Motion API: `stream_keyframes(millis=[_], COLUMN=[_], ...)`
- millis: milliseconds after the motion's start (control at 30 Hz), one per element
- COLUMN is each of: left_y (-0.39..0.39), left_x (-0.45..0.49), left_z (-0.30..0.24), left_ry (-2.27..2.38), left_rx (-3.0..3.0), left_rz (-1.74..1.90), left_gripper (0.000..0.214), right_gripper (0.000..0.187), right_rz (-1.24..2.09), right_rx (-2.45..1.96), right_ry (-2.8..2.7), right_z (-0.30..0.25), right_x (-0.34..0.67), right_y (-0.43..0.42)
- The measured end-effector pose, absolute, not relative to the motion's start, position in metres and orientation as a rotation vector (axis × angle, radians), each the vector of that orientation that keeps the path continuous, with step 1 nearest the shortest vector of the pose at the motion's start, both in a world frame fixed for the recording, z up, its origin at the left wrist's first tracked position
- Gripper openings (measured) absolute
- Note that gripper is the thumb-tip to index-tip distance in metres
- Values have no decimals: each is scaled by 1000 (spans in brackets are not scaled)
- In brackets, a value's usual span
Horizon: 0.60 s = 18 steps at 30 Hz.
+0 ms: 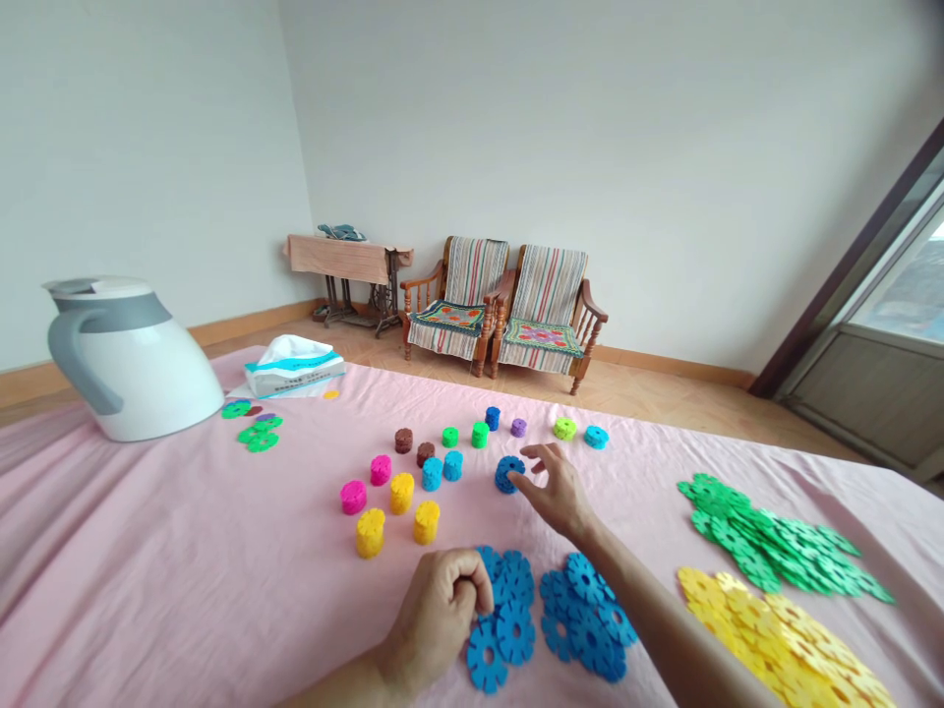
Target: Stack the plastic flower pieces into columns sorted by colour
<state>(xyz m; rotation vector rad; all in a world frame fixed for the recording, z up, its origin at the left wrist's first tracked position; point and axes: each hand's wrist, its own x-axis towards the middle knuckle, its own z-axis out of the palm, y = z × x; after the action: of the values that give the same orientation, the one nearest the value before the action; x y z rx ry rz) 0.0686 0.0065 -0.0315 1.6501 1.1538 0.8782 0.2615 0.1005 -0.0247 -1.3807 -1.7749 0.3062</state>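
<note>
Nearest us, our left hand [439,605] sits in front of the blue stack [502,481] and slightly left, overlapping some loose blue discs [515,629]; its fingers are folded in, nothing shows in them, and we cannot tell what the palm hides. The stack itself stands on the bench [243,590] right at our right hand [557,492], whose fingers are spread, the thumb overlapping its near right side, with no grip visible. We judge this as placing or straightening the stack; the next move calls for light contact or a clean release. Well right of the stack lie green discs [767,539].
</note>
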Motion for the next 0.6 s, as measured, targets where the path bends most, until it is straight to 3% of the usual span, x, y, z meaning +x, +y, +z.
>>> stream_keyframes(millis=[167,367,600], left_y=[6,6,8], left_x=[70,71,70], left_z=[-29,-26,-27], left_ry=[1149,1195,1212], left_rx=[1638,1704,1759], left_rz=[867,985,1019], left_gripper=[25,23,23], right_gripper=[12,34,33], right_rz=[565,730,603], right_rx=[-1252,-1190,-1287], right_ry=[-2006,-2314,-2464], right_z=[5,20,16], right_x=[271,271,256], right_y=[48,-14,-30])
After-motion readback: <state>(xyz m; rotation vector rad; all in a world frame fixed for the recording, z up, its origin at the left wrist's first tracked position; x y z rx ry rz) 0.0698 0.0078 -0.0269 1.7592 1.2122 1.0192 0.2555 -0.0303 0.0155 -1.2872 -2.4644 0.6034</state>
